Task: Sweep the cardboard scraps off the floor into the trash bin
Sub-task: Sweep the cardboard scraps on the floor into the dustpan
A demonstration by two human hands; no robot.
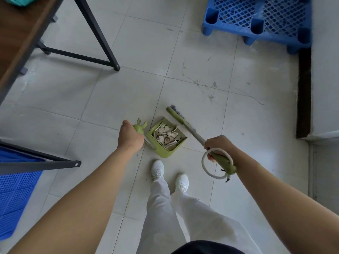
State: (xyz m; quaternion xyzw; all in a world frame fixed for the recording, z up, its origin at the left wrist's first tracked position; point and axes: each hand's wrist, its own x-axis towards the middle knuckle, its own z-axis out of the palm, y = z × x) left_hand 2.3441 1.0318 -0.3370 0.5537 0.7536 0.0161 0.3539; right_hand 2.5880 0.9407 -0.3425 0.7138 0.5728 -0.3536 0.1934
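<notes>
The head view looks straight down at a pale grey tiled floor point(192, 61). A green plastic dustpan point(166, 139) sits on the floor just in front of the person's white shoes point(158, 169). The tan cardboard scraps point(167, 135) lie in a heap inside the dustpan. No trash bin shows here.

The left hand point(129, 137) grips the green top of the dustpan's long handle point(140, 128). Its fingers are curled tight around the handle.

The right hand point(218, 146) holds a broom with a grey pole and a green head point(185, 123). Its fingers point(211, 157) are wrapped shut around the pole, close to the green end grip. A white rope loop point(206, 166) hangs from that end grip. The green head rests against the far right side of the dustpan, and purple bristles point(176, 111) peek out behind it.

A wooden tabletop on black metal legs point(27, 30) is at the top left. A blue plastic pallet with little holes point(256, 19) lies at the top right. A second blue holed pallet point(16, 195) is at the left edge, under a black metal bar point(42, 165). The person wears white trousers point(165, 213).
</notes>
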